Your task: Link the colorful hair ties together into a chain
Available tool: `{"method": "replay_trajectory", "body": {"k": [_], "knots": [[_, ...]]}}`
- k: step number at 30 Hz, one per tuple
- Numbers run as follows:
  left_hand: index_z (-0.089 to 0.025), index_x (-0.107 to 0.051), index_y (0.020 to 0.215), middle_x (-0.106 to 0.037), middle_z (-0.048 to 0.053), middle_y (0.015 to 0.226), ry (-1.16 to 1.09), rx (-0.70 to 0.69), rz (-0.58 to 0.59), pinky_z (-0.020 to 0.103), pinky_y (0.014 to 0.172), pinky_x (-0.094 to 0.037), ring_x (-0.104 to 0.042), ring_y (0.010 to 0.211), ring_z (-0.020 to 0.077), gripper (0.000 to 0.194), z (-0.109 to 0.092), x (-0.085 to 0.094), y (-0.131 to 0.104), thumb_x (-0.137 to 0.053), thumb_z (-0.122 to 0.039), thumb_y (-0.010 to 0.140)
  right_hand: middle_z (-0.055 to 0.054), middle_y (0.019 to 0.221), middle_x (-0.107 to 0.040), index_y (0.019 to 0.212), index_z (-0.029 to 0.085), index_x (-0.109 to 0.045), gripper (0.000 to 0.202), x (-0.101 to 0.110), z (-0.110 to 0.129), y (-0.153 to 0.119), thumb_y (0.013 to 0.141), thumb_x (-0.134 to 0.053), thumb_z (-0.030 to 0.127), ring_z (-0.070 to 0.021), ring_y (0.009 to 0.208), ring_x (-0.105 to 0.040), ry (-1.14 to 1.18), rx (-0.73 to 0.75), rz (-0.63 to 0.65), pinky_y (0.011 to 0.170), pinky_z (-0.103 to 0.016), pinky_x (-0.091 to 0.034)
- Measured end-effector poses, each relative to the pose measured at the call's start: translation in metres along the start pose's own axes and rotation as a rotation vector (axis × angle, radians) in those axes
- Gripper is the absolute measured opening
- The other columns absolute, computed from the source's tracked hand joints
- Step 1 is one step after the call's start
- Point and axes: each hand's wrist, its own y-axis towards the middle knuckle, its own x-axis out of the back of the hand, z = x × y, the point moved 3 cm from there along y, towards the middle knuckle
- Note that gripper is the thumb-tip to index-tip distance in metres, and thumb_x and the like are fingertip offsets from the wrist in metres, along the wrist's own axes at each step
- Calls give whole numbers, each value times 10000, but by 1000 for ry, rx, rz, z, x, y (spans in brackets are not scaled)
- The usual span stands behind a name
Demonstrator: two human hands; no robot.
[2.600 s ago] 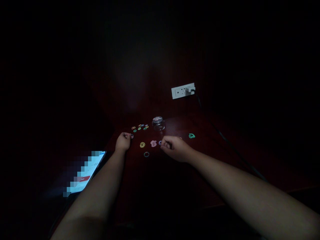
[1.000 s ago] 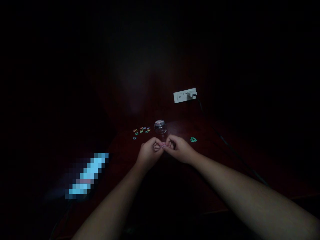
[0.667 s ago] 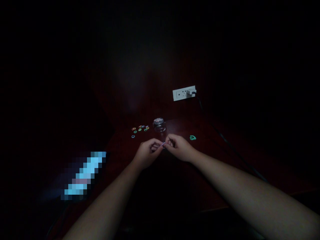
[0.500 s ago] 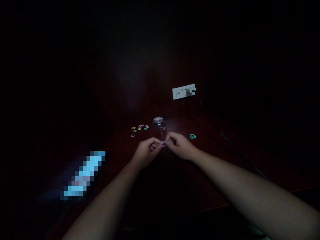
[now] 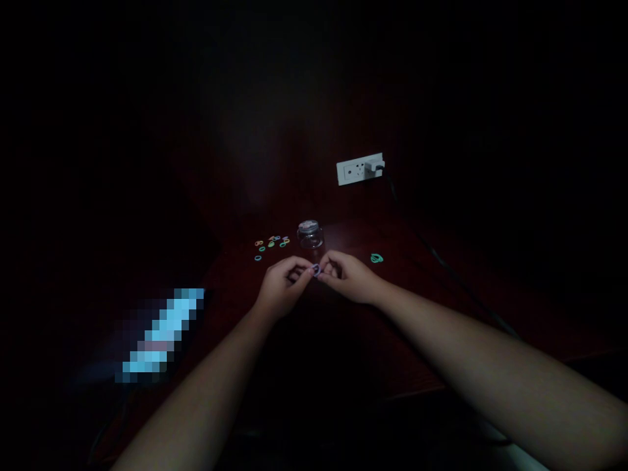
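Between the fingertips of both hands is a small purple ring [image 5: 316, 269]. My left hand [image 5: 286, 282] pinches its left side, and my right hand [image 5: 349, 277] pinches its right side. Just beyond the hands stands a clear jar [image 5: 311, 235] with a lid on. Several small coloured rings [image 5: 271, 244] lie scattered left of the jar, in green, yellow, orange and blue. A green looped item [image 5: 377, 258] rests on the dark red table [image 5: 383, 360], to the right of my right hand.
A blurred, glowing blue screen [image 5: 164, 333] is at the left. On the back wall a white socket plate [image 5: 360, 169] holds a plug, whose dark cable [image 5: 441, 263] runs down the right side. The table's front edge crosses the lower right.
The whole view has shifted, so things appear slightly higher. The purple ring has turned between my fingers and shows its round opening more clearly. Both hands keep their pinch.
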Motion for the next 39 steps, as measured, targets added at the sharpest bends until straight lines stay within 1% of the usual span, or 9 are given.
{"method": "replay_trajectory", "body": {"k": [5,12,19,23,25,27,29,34,39], "knots": [[-170,-651,826,-592,33,771,66,-72,-9,221,615,-438,-548,690,120,148,-3,1,0,-559,-280,790,37,585,-456,742,152,-514,77,0,2,0,766,-512,225,-72,516,-387,-7,41,-16,485,-194,-300],[-154,-615,853,-630,35,766,62,2,2,221,589,-436,-553,651,119,183,4,1,0,-503,-295,823,47,568,-425,719,156,-481,26,4,8,-1,741,-495,156,-68,503,-369,-45,56,-57,478,-192,-285],[-153,-598,881,-649,37,782,17,23,9,230,622,-470,-593,682,127,160,2,-1,0,-495,-260,819,57,547,-413,713,160,-468,47,5,8,-1,711,-508,136,-61,477,-350,-46,40,-66,461,-187,-273],[-147,-577,919,-649,50,834,-40,35,-87,252,664,-499,-622,739,135,180,3,6,1,-426,-210,844,56,539,-419,721,154,-483,37,5,10,-2,709,-517,149,-61,472,-342,-18,22,-62,453,-184,-276],[-148,-575,929,-643,55,852,-22,11,-151,251,665,-501,-621,755,136,188,3,13,2,-416,-202,847,61,519,-402,724,152,-487,35,4,10,-2,719,-519,167,-61,459,-335,3,1,-51,435,-182,-263],[-151,-578,934,-640,58,868,20,-33,-173,249,670,-495,-616,770,139,169,2,17,1,-452,-197,832,65,505,-392,717,151,-487,53,4,10,-2,722,-528,184,-61,452,-335,17,-14,-47,425,-181,-253],[-153,-588,931,-634,59,867,63,-95,-127,247,665,-488,-604,759,137,158,-2,18,1,-503,-186,802,63,504,-403,698,150,-487,75,3,10,-2,723,-539,197,-61,455,-345,15,-12,-48,431,-183,-256],[-161,-598,946,-604,53,835,100,-240,90,250,628,-473,-556,698,125,215,-14,7,-2,-600,-181,732,43,520,-455,655,141,-510,117,4,9,-1,733,-543,221,-65,484,-384,-43,22,-80,467,-190,-285],[-167,-589,972,-595,46,842,111,-228,89,250,621,-461,-542,699,121,247,-13,4,-1,-620,-194,728,10,519,-524,610,129,-539,207,6,9,-1,765,-502,260,-71,470,-422,-70,-3,-93,457,-192,-289]]}}
